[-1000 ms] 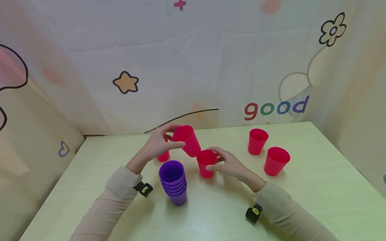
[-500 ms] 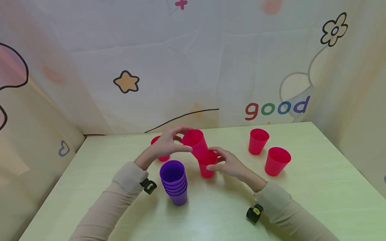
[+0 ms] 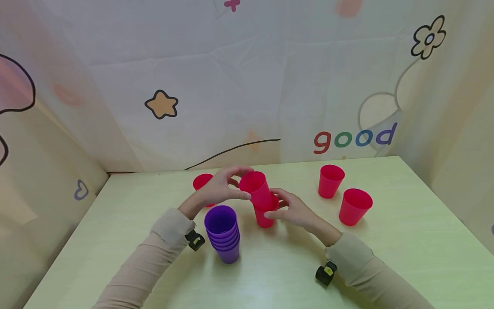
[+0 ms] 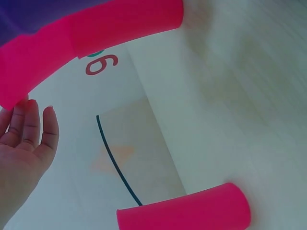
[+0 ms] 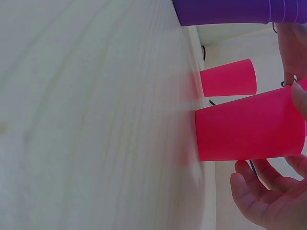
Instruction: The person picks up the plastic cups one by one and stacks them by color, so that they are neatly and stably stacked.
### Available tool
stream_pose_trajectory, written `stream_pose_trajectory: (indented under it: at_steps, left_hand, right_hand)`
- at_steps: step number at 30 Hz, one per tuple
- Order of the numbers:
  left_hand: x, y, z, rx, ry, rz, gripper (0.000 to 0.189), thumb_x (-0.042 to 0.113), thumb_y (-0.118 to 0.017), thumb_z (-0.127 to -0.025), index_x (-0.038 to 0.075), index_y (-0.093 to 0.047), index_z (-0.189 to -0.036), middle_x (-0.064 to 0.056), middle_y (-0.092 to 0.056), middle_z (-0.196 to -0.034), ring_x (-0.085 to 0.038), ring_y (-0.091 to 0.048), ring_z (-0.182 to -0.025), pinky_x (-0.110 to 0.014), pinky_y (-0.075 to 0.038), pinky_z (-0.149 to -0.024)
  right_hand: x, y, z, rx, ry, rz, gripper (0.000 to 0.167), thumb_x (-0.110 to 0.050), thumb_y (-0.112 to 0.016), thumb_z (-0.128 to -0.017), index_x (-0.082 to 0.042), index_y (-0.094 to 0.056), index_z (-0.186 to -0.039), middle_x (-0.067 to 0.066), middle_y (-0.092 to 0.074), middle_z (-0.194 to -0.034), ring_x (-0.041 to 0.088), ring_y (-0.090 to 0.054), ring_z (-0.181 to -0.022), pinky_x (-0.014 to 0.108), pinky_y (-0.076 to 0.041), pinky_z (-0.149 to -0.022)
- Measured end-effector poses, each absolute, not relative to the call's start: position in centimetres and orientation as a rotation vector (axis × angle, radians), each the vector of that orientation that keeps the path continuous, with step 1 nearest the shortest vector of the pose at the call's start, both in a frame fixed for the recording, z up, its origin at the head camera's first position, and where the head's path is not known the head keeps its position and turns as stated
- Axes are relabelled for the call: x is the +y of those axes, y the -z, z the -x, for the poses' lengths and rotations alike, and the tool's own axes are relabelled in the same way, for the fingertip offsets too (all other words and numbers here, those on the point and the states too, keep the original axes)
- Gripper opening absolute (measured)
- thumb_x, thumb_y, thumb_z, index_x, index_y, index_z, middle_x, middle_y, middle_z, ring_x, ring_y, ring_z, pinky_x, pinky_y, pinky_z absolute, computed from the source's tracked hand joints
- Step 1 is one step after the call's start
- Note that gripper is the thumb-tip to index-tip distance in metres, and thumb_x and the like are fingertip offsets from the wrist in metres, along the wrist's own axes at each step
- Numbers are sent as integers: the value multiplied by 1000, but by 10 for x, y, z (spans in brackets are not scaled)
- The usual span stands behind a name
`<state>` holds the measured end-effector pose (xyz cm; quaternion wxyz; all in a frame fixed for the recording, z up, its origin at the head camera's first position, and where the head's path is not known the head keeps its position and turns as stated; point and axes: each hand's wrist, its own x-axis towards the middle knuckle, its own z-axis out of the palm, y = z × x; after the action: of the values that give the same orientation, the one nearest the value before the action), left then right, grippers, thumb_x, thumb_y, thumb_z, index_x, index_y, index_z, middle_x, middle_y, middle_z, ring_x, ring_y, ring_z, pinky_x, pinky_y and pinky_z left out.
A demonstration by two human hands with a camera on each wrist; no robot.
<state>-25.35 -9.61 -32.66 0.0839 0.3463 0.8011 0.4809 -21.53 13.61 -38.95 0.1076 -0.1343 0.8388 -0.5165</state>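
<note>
Gripping a red cup [image 3: 256, 186] near its rim between thumb and fingers, my left hand [image 3: 221, 187] holds it tilted above the table [image 3: 281, 274], mouth up and leaning towards my left. Its base end is at the mouth of a second red cup [image 3: 264, 216] and looks to be inside it, though the overlap hides how deep it sits. That lower cup stands upright on the table, and my right hand [image 3: 291, 209] grasps it from the right, thumb on the near side and fingers round the far side.

Just nearer to me and a little left of the lower cup stands a stack of nested purple cups [image 3: 224, 236], mouths up. Behind my left hand, partly covered by it, is another red cup [image 3: 202, 181]. Well off to my right are two more upright red cups, the farther one [image 3: 331, 181] near the back edge and the nearer one [image 3: 355, 207] just beside it. Beyond the table hangs a pale printed cloth [image 3: 231, 86] with a star and the word "good". Small black cameras [image 3: 195, 240] sit at my beige cuffs [image 3: 173, 225].
</note>
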Motion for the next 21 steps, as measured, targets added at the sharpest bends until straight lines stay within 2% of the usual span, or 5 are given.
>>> stream_pose_trajectory:
  at_steps: [12,21]
  left_hand:
    - [-91,336,250,2312,-1472,-1048,59,3,-73,-72,-3,-49,-125,-14,-56,-116,-25,-50,-105,-37,-47,-83]
    - [-85,320,233,2292,-1473,-1079,56,-1,-71,-73,-8,-48,-124,-19,-55,-115,-28,-50,-103,-51,-44,-85]
  right_hand:
    - [136,387,213,2472,1526,382,72,-30,-77,-71,-15,-43,-133,2,-55,-114,22,-53,-98,35,-49,-78]
    - [136,387,214,2486,1522,388,70,-30,-77,-71,-14,-45,-131,1,-56,-114,22,-53,-98,35,-49,-77]
